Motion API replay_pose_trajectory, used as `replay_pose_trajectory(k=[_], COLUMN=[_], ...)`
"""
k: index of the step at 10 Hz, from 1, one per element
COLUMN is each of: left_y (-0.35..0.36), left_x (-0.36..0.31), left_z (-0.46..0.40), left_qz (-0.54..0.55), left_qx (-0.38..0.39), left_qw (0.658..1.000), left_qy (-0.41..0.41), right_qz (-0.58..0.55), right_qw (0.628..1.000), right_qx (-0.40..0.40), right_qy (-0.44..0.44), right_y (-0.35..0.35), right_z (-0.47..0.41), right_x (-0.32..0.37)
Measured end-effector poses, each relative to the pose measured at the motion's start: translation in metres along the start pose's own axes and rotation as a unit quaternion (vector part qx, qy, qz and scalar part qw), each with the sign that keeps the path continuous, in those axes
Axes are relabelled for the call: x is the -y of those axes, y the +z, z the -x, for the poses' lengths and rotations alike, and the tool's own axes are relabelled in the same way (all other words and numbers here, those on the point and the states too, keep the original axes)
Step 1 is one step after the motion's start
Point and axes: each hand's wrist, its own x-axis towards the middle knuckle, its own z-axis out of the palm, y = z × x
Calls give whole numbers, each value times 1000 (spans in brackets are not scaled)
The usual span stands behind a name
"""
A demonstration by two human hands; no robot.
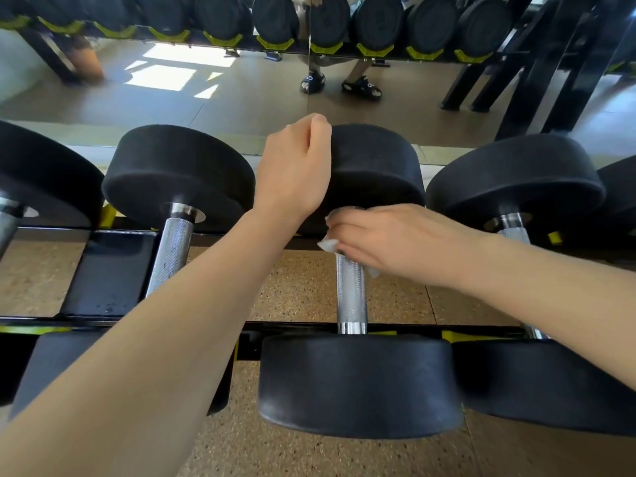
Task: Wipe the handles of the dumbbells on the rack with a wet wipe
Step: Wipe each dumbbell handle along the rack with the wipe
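While the wet wipe [331,243] sits wrapped on the far end of the knurled handle [351,294], the right hand [395,241] curls its grip round both. That handle's long axis runs from the near head [358,383] away to the far head [375,166], so the bare stretch lies nearward of the grip. On the far head, the left hand [296,166] rests with fingers curled, seemingly steadying it. Most of the wipe is hidden under the fingers. Neighbouring handles [172,256] on the rack [110,273] lie parallel.

White wet wipe [335,232] wrapped around knurled steel dumbbell handle [351,294]
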Motion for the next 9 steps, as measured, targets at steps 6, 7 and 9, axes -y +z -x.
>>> replay_pose_trajectory(k=[6, 7, 9], left_y=[2, 2, 3], left_x=[1, 1, 0], left_z=[0, 1, 2], left_qz=[-1, -6, 0], left_qx=[-10, -9, -17], left_qw=[1000, 1000, 1000], left_qy=[-9, -11, -11], right_qz=[-833, -826, -748], right_qw=[293, 347, 519], right_qx=[-83, -38, 179], right_qy=[462, 443, 373], right_y=[30, 20, -3], right_z=[8, 10, 44], right_x=[18, 24, 29])
